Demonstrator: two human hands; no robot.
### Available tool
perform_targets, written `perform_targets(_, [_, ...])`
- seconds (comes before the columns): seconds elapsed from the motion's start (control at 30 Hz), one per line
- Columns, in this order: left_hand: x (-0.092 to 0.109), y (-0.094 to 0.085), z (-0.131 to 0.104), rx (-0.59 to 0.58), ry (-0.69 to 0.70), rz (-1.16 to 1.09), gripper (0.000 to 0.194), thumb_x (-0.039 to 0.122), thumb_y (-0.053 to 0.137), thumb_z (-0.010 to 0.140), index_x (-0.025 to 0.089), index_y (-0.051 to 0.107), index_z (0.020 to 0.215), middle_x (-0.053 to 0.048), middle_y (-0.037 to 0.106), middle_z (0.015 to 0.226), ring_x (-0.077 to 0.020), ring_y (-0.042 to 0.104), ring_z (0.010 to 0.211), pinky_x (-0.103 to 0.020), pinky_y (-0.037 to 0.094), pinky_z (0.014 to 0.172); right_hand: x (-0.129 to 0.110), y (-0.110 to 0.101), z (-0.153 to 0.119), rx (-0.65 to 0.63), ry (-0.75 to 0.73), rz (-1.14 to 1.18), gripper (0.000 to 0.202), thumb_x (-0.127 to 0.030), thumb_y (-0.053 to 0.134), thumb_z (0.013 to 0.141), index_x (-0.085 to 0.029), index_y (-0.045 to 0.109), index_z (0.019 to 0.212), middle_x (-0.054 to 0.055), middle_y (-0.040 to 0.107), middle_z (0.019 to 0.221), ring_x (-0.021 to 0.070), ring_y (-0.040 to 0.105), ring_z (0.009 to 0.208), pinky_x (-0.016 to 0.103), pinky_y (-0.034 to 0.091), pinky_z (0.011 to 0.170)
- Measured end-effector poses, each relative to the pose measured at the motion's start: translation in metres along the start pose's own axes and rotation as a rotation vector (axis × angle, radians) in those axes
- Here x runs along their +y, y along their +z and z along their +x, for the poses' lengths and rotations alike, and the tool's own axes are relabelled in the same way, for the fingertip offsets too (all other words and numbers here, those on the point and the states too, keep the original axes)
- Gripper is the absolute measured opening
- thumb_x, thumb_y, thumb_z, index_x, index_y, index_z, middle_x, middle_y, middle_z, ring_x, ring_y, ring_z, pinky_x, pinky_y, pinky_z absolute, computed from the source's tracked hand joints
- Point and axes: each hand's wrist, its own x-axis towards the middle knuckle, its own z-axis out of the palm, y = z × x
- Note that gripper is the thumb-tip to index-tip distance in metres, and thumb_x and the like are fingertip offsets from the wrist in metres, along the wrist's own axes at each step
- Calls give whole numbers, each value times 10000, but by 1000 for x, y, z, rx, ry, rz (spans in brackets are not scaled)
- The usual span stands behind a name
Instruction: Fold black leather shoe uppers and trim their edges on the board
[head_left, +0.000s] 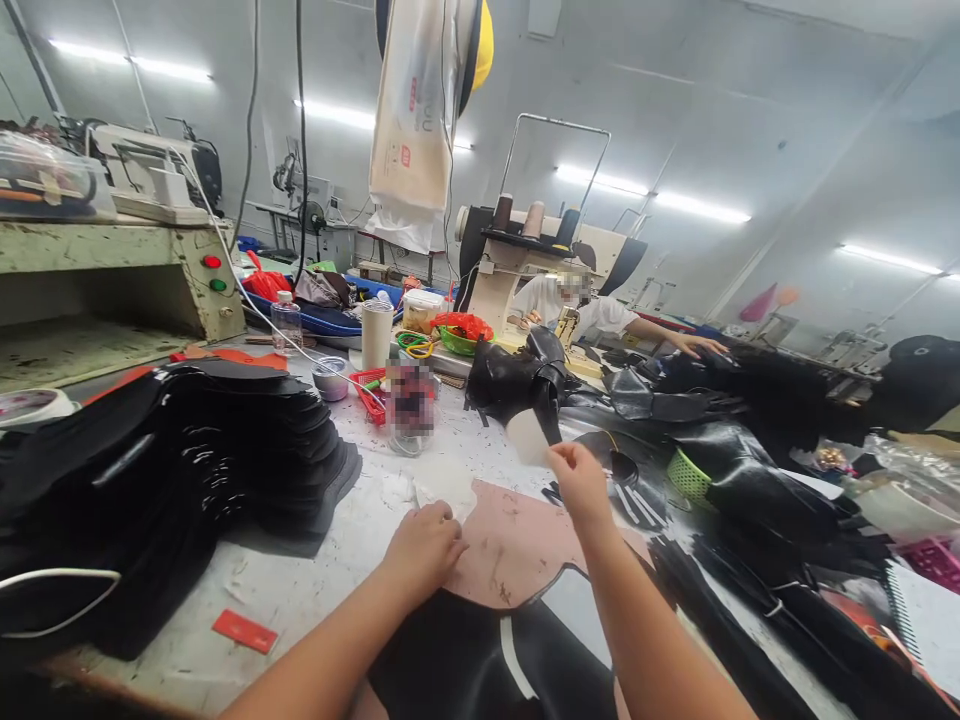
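Between the finger and thumb of my right hand (581, 485) is a small pale rounded piece (528, 437), held above the table. My left hand (424, 550) rests with curled fingers at the left edge of a pinkish-brown sheet (517, 540); whether anything is under its fingertips is hidden. Just beyond the left hand lies a whitish translucent piece (442, 482). Nearest to me, a black glossy piece (450, 655) with a white strip (516, 655) lies partly against the pinkish sheet.
A tall stack of black pieces (262, 450) stands left, with a red tag (244, 631) before it. Black material, a green basket (688, 476) and a notebook (926, 620) lie right. A sewing machine (517, 270) and another person's arm (664, 333) are behind.
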Motion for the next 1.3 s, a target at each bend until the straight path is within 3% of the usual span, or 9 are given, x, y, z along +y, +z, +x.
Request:
perform_targets(0.2, [34,9,-45,171,-400,-1317,275,392,564,724,169,595,881,-63,648,893,-200,585,861,-277,447,699,-7,24,-111,-250,332,720,271,-404,607,599,-187,493,715,-39,486,585,90,421,486,230,382,514])
perform_targets(0.3, [38,6,-64,260,-490,-1624,306,387,654,642,166,601,848,-32,650,819,-158,570,756,-248,433,680,-8,31,-151,-327,348,762,246,-382,626,631,-185,505,718,-20,530,630,102,484,535,233,420,547])
perform_targets(0.5, [8,-17,-92,329,-603,-1571,271,351,678,579,184,580,769,17,597,652,-155,538,667,-248,424,648,25,18,-183,-686,-375,-24,378,-307,667,643,-204,585,997,97,641,1039,269,577,960,387,427,858])
perform_targets(0.6, [-9,-23,-106,297,-626,-1385,232,337,655,569,194,563,727,29,565,644,-156,511,674,-246,409,643,42,-2,-185,-786,-617,-361,287,-297,697,630,-222,631,900,81,662,1030,282,590,951,407,384,917])
perform_targets(0.73, [-11,-22,-120,225,-569,-1252,129,298,576,578,190,524,624,57,472,564,-112,400,559,-218,329,545,30,-32,-181,-745,-430,-492,99,-215,546,753,-209,617,822,59,675,838,222,616,791,373,426,839])
perform_targets(0.83, [2,-17,-122,0,-500,-1315,130,277,558,549,181,496,613,52,481,571,-103,386,546,-214,296,528,9,-37,-180,-709,-281,-227,153,-202,488,772,-209,562,905,63,619,988,185,586,849,290,449,752])
perform_targets(0.93, [13,-10,-121,-160,-460,-1369,161,283,566,540,178,460,601,50,475,569,-95,380,536,-211,287,513,1,-29,-186,-693,-102,34,64,-203,500,736,-193,509,799,19,589,784,144,553,705,246,435,650])
perform_targets(1.07, [14,1,-124,-157,-490,-1338,190,313,571,568,182,460,651,61,454,559,-79,388,487,-191,272,442,13,-20,-194,-639,100,212,63,-199,529,685,-188,467,684,-21,499,634,127,483,609,226,392,566])
perform_targets(1.3, [10,14,-131,-23,-579,-1252,224,290,602,587,203,422,688,78,446,547,-66,424,425,-153,286,364,25,-26,-199,-595,129,214,108,-273,520,739,-183,581,737,18,578,700,167,534,685,260,419,631])
